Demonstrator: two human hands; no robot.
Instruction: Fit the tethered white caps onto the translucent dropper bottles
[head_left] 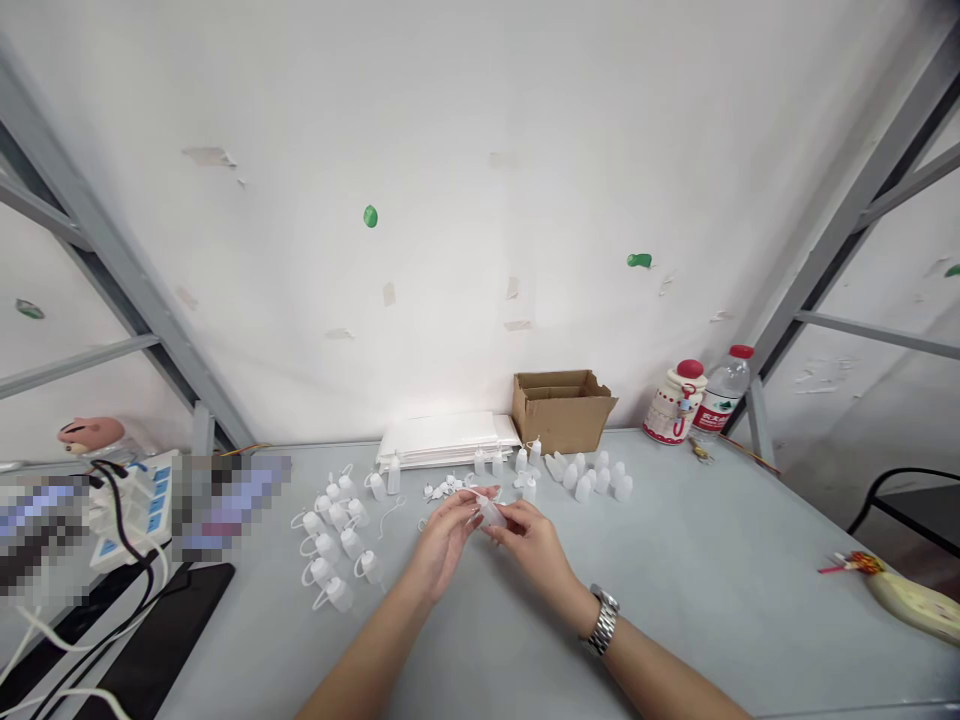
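Over the middle of the grey table, a small translucent white bottle (491,514) is held between both hands. My right hand (529,541) pinches its body from the right. My left hand (448,540) has its fingers closed at the bottle's top, where a thin white strap shows. Several capped bottles with looped straps (327,546) stand in a group to the left. Behind the hands lies a small pile of white caps (448,488). Several uncapped bottles (601,480) stand to the right, and a few with nozzle tips stand near the box.
A stack of white sheets (439,440) and an open cardboard box (566,420) are against the wall. At the back right stand a white and red flask (673,405) and a water bottle (724,392). A power strip (154,510) with cables is on the left.
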